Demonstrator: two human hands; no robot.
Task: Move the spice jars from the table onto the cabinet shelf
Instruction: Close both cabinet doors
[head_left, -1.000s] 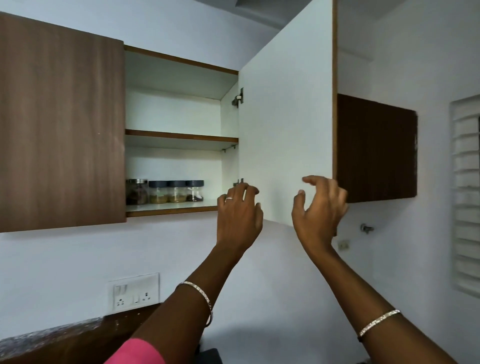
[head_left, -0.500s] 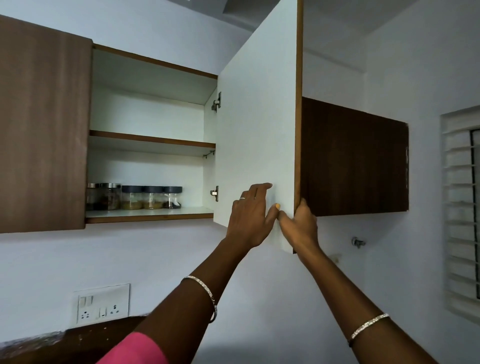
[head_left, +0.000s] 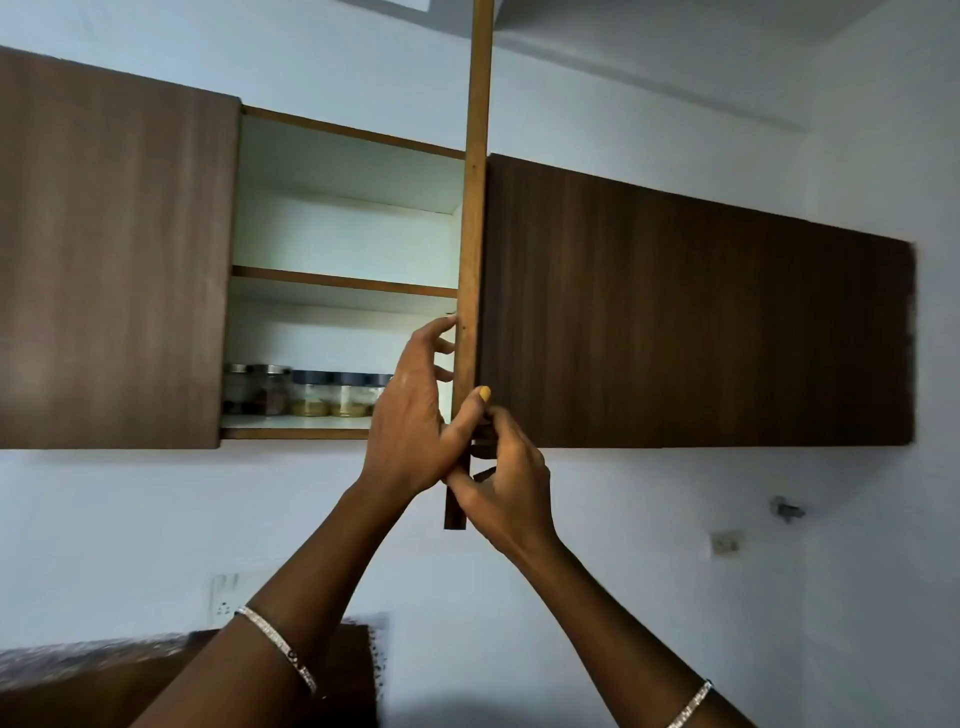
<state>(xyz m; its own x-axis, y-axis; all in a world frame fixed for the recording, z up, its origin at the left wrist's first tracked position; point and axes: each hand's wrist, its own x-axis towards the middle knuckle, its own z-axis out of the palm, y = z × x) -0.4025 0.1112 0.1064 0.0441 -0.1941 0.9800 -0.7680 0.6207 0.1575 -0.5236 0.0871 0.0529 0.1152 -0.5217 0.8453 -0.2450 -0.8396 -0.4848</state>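
glass spice jars sit left of both hands gripping the door edge.

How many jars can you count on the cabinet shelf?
4 jars in a row on the bottom shelf: steel-lidded at far left, steel-lidded, dark-lidded, dark-lidded. The left hand may hide more to the right.

The cabinet door has swung round from showing its broad white inner face to standing edge-on, so only its thin wooden edge shows, in front of the right side of the open compartment. The left hand, a second ago off the door, now lies against the door's left side with its thumb hooked over the edge. The right hand, then open in the air right of the door, now grips its lower edge just below the left hand.
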